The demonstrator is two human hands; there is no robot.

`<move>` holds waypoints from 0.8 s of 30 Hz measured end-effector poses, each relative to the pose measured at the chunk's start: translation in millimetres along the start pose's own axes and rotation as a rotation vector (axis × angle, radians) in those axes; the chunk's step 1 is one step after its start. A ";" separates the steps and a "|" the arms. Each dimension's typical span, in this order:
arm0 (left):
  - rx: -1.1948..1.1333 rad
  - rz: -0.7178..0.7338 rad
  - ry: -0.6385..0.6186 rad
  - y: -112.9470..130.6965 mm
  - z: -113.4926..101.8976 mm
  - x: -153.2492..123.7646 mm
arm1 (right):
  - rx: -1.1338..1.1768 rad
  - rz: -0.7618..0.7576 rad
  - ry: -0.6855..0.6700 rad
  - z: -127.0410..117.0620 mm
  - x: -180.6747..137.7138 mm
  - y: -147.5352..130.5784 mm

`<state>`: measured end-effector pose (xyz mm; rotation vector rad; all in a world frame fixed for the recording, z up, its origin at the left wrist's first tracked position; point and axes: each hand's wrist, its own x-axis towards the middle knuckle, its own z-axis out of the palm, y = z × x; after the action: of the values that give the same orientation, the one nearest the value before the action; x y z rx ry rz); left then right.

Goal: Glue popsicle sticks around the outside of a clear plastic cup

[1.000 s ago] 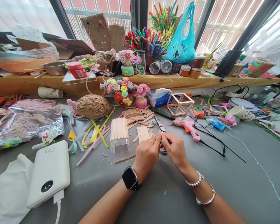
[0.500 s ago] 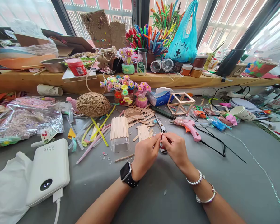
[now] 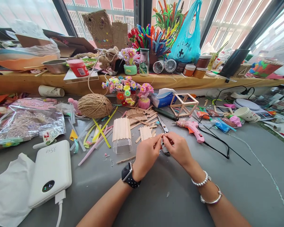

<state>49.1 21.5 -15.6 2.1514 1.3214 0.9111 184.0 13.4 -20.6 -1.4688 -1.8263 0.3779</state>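
Note:
My left hand (image 3: 146, 154) and my right hand (image 3: 178, 148) meet fingertip to fingertip above the grey table (image 3: 227, 183). Both pinch something tiny between them that I cannot make out. A dark smartwatch sits on my left wrist and two bracelets on my right. Scissors (image 3: 163, 132) lie just behind and under my fingers. Loose wooden craft sticks (image 3: 145, 132) lie beside my left hand, and a row of sticks on a clear block (image 3: 121, 132) stands further left. A pink glue gun (image 3: 191, 127) rests to the right.
A white power bank (image 3: 49, 173) with cable lies at the left, by a foil bag (image 3: 26, 121) and white tissue. A twine ball (image 3: 94, 105), pipe-cleaner flowers (image 3: 126, 88), a wooden stick cube (image 3: 183, 104) and a tissue pack stand behind. A black cable (image 3: 217, 142) crosses the right side.
My hands stay pinched together and shifted slightly away from me. The view moved a little; nothing else on the table changed.

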 end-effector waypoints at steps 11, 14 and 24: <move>0.408 0.159 0.104 -7.6 9.7 -4.2 | -0.155 -0.005 -0.013 7.1 -2.2 1.5; 0.504 0.198 0.143 -8.2 12.1 -5.8 | -0.236 -0.009 0.025 12.3 -3.8 1.5; 0.785 0.349 0.217 0.7 14.7 -13.1 | -0.162 -0.018 0.144 23.1 -6.3 -5.4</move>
<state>56.0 8.9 -29.1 3.0247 1.6279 0.8554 164.3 11.0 -35.1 -1.5456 -1.7872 0.1141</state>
